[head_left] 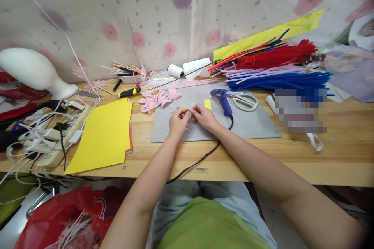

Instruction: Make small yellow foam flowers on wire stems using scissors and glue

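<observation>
Over the grey cutting mat [163, 124], my left hand [179, 122] and my right hand [203, 116] meet with thumbs and fingertips pinched together. Whatever sits between the fingertips is too small to name. A thin white strand with a bit of yellow shows just behind my left fingers. A small yellow paper strip [207, 104] lies behind my right hand. Pink fuzzy petal shapes [159, 100] are left of the hands. To the right are a blue glue gun [223, 103], its black cable running under my right forearm, and scissors [247, 102] with pale handles.
Yellow paper sheets [102, 132] and power strips [62, 134] with tangled cables lie left, near a white foam head [37, 70]. A yellow-black utility knife [130, 92], thread spools [175, 71] and bundles of red [277, 56] and blue pipe cleaners [277, 82] line the back.
</observation>
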The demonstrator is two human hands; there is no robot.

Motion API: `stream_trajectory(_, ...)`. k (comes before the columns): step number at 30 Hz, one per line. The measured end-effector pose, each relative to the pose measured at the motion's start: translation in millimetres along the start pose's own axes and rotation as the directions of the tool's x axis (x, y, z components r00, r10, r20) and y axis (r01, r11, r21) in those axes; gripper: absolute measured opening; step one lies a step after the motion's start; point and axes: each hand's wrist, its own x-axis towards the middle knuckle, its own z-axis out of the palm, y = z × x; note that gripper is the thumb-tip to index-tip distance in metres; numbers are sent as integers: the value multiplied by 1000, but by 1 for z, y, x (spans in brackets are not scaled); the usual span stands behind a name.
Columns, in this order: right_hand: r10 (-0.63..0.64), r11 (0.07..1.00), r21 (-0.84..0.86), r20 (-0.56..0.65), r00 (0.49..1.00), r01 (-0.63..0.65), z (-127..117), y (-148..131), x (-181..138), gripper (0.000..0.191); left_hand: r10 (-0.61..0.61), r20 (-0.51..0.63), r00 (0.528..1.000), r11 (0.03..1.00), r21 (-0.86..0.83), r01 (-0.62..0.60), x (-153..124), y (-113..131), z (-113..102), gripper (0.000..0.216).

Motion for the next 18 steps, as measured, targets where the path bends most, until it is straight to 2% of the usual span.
stream_trajectory(5,12,972,233,10,1000,-14,1,5,3,18,24,13,1000,999,23,-25,0,0,1,14)
stream_trajectory(9,-11,952,308,13,1000,6,1,4,4,20,-15,34,999,999,-29,16,0,1,1,16)
stream_trajectory(13,75,899,429,40,996,-85,-2,0,5,21,-31,51,998,998,-60,34,0,3,0,16)
stream_trajectory(18,118,892,430,81,990,-142,-3,0,4,22,-13,54,998,998,-67,16,0,2,0,15)
